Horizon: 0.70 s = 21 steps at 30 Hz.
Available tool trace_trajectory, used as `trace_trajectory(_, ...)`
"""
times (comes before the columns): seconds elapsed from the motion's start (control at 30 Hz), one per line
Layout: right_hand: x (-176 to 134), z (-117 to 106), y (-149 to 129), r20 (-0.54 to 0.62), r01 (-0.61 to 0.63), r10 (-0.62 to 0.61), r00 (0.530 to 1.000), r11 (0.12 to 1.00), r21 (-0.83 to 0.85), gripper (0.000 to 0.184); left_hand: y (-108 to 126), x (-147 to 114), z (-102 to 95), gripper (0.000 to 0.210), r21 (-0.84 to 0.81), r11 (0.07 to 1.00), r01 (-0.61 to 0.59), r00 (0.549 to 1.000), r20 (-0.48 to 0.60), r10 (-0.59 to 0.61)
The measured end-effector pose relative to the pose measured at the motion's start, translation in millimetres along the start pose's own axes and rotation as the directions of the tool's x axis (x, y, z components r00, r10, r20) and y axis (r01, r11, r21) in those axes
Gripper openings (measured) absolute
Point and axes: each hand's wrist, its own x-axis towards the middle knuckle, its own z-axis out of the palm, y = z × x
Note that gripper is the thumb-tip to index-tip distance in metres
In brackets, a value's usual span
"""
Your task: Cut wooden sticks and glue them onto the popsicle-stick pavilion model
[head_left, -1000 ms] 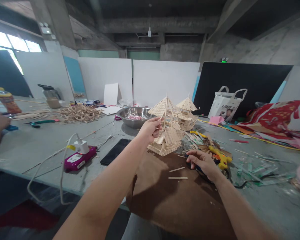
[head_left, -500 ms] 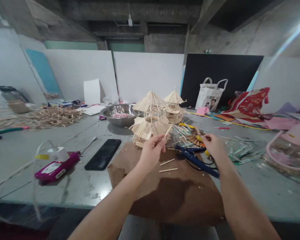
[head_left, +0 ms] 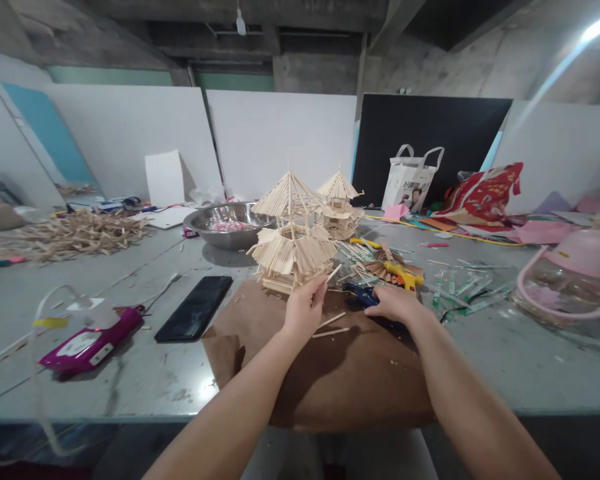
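Note:
My left hand [head_left: 305,308] pinches a short wooden stick [head_left: 334,273] that slants up to the right. It is just in front of a two-tiered stick pavilion [head_left: 294,250]. My right hand [head_left: 393,304] is closed over the handles of a pair of blue pliers [head_left: 361,293], hiding most of them. Right behind that hand lies a yellow glue gun [head_left: 404,273]. Two loose sticks [head_left: 331,333] rest between my hands on a brown board [head_left: 350,387].
A second stick pavilion [head_left: 340,207] and a steel bowl [head_left: 215,223] stand behind. To the left are a black phone [head_left: 195,309], a purple power strip [head_left: 93,343] and a wood-scrap pile [head_left: 85,233]. Glue-stick wrappers [head_left: 467,290] and a pink-lidded jar [head_left: 565,280] lie right.
My right hand has left the yellow glue gun and moved left and down onto the blue pliers. The left hand still holds its stick. The view has shifted slightly right.

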Motion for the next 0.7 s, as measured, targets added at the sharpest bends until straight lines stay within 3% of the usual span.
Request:
trace_trajectory(0.23,2.0,2.7,4.9,0.001,0.035,-0.035,0.999,0.999,-0.019,0.027,-3.4,-0.3,-0.7,0.028,0.086,0.996,-0.040,0.998,-0.041,0.043)
trace_trajectory(0.33,5.1,1.2,6.7,-0.115,0.011,0.006,0.993,0.990,0.143,0.028,-1.4,0.0,-1.6,0.028,0.047,0.999,-0.010,0.999,-0.043,0.012)
trace_trajectory(0.43,6.3,-1.1,7.3,-0.326,0.072,0.078,0.942,0.903,0.423,0.025,-1.2,0.5,-1.4,0.028,-0.004,1.000,0.019,0.999,-0.043,-0.019)
trace_trajectory(0.5,5.5,-2.5,7.6,-0.464,0.187,0.132,0.876,0.795,0.578,0.022,-2.0,0.6,-1.2,0.028,-0.034,0.999,0.038,0.998,-0.047,-0.039)
trace_trajectory(0.57,2.9,-3.8,7.5,-0.514,0.304,0.193,0.836,0.617,0.726,0.016,-3.0,0.3,-1.4,0.028,-0.062,0.996,0.064,0.997,-0.050,-0.067)
trace_trajectory(0.63,-1.1,-4.9,6.8,-0.460,0.374,0.229,0.858,0.333,0.865,0.013,-3.4,-0.2,-2.0,0.029,-0.085,0.992,0.091,0.993,-0.062,-0.097)
trace_trajectory(0.7,-5.9,-5.9,5.3,-0.379,0.377,0.178,0.908,0.046,0.925,0.014,-3.0,-0.7,-2.7,0.030,-0.099,0.989,0.113,0.989,-0.088,-0.122)
